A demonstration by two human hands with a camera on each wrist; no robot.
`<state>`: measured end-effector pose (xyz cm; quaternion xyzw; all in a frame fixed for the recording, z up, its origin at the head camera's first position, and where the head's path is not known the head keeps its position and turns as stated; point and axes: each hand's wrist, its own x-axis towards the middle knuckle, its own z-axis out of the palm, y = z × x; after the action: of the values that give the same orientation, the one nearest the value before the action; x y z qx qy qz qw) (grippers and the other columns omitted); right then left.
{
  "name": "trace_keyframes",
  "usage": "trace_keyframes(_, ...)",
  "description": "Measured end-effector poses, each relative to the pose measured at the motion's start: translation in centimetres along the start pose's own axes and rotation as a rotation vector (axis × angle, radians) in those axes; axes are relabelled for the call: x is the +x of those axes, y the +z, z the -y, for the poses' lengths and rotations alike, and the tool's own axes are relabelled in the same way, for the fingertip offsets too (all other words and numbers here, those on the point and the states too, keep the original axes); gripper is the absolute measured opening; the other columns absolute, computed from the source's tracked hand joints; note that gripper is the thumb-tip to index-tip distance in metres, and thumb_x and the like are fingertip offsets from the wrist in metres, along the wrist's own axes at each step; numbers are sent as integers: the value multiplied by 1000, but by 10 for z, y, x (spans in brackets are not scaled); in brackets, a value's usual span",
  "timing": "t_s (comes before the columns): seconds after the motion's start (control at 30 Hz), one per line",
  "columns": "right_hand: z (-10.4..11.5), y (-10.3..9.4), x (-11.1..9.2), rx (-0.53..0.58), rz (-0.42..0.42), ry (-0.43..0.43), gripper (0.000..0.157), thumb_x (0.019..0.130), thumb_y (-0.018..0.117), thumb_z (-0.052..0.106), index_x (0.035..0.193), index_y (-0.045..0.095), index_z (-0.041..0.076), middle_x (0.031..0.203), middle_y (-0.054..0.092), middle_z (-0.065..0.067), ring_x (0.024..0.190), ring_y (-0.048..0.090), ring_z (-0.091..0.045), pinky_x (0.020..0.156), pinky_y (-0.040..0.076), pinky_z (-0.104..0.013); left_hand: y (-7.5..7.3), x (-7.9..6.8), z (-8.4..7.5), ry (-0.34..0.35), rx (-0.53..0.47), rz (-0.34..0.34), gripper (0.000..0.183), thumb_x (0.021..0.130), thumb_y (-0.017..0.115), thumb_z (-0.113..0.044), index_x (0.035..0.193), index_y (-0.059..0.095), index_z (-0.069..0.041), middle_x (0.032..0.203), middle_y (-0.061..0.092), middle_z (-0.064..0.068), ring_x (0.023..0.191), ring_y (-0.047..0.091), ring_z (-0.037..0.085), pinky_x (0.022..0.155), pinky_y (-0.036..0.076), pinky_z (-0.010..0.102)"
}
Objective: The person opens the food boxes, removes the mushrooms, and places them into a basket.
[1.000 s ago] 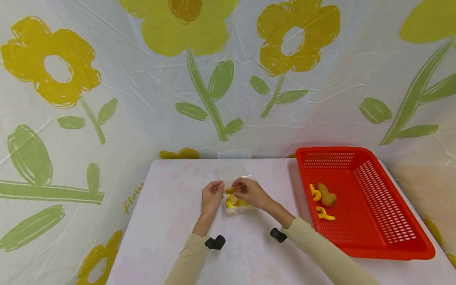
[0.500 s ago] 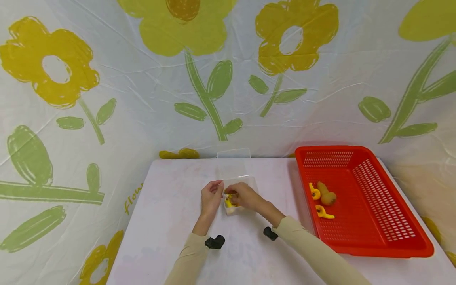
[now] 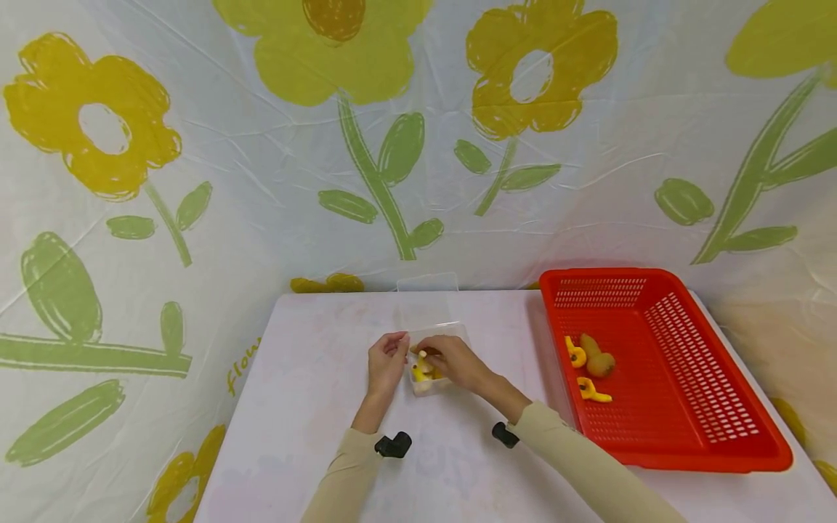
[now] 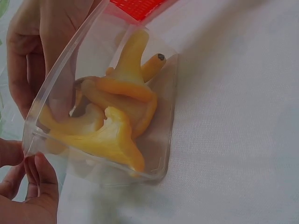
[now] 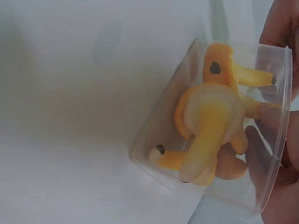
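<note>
A clear plastic box (image 3: 433,386) stands on the table with several yellow chanterelle-like mushrooms (image 4: 105,142) inside. My left hand (image 3: 386,365) pinches its rim at the left corner, thumb on one side and fingertips (image 4: 44,173) on the other. From the right, my right hand (image 3: 458,361) reaches over the rim into the box. Its fingers (image 5: 271,116) pinch one of the yellow mushrooms, partly hidden by the hand. Beside them a mushroom with a thick pale stalk (image 5: 205,140) sits stalk toward the near wall.
The clear lid (image 3: 428,309) lies folded back behind the box. To the right, a red perforated basket (image 3: 686,407) holds two small yellow mushrooms (image 3: 591,391) and a bulbous tan piece (image 3: 596,357). Flower-printed cloth (image 3: 275,181) surrounds the back and sides of the table.
My right hand has lowered a brownish-yellow mushroom into the box and shifted slightly among the pieces. A pale stalk now shows upright near its fingertips. My left hand has stayed at the rim.
</note>
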<state>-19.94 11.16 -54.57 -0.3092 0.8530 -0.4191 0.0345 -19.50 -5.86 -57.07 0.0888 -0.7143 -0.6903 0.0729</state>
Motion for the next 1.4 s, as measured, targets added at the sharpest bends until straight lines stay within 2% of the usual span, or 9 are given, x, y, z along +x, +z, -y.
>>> trace_keyframes(0.2,-2,-1,-3,29,-9,-31,29,96,66,-5,125,66,-7,122,69,-20,111,66,-33,99,54,-45,-2,-2,2,65,-8,7,22,99,68,-12,107,71,8,84,68,10,68,61,23,58,50,18)
trace_keyframes(0.33,-3,-4,-2,81,-40,-60,25,97,64,-6,122,65,-8,119,69,-22,109,66,-35,97,55,-46,-1,-2,1,52,-1,10,21,99,68,-14,107,71,6,84,68,9,66,59,16,58,50,18)
trace_keyframes(0.57,-2,-11,1,212,-102,51,26,100,66,5,124,63,-3,121,68,-18,110,67,-33,98,54,-44,1,0,-1,-12,-12,5,24,99,69,-10,111,70,10,90,68,25,66,58,18,56,48,17)
trace_keyframes(0.87,2,-26,-4,242,-136,156,28,99,69,9,126,65,4,119,68,-13,106,68,-31,95,56,-43,2,1,-2,-29,-10,-12,23,98,69,-9,111,70,10,88,70,15,69,59,19,56,48,16)
trace_keyframes(1.07,4,-43,-15,261,-154,197,30,98,71,9,125,63,1,120,66,-15,106,68,-33,95,57,-40,3,2,0,-27,-9,-12,24,99,68,-7,112,69,12,92,69,25,67,56,15,55,46,15)
trace_keyframes(1.13,3,-49,-19,260,-153,213,29,98,71,9,125,63,1,120,66,-15,106,68,-33,94,57,-37,3,3,0,-37,11,-12,23,99,66,-6,113,68,13,95,67,30,68,56,17,55,46,14)
trace_keyframes(1.2,3,-56,-23,268,-153,233,28,98,71,10,124,64,3,119,66,-14,106,68,-32,91,58,-35,3,-1,-10,-37,24,-9,23,100,65,-3,113,67,15,96,66,33,69,59,27,56,46,14)
trace_keyframes(1.3,4,-66,-30,272,-151,271,28,98,71,13,124,64,5,120,66,-13,108,68,-31,88,59,-32,2,-2,-9,-18,26,-10,21,99,66,-5,111,68,13,91,67,27,72,60,32,56,48,16)
trace_keyframes(1.4,4,-75,-37,261,-156,302,29,98,71,17,125,64,7,121,65,-12,109,67,-31,90,58,-32,2,-1,-3,-9,14,-16,20,99,68,-8,108,71,9,85,68,15,70,60,26,56,48,16)
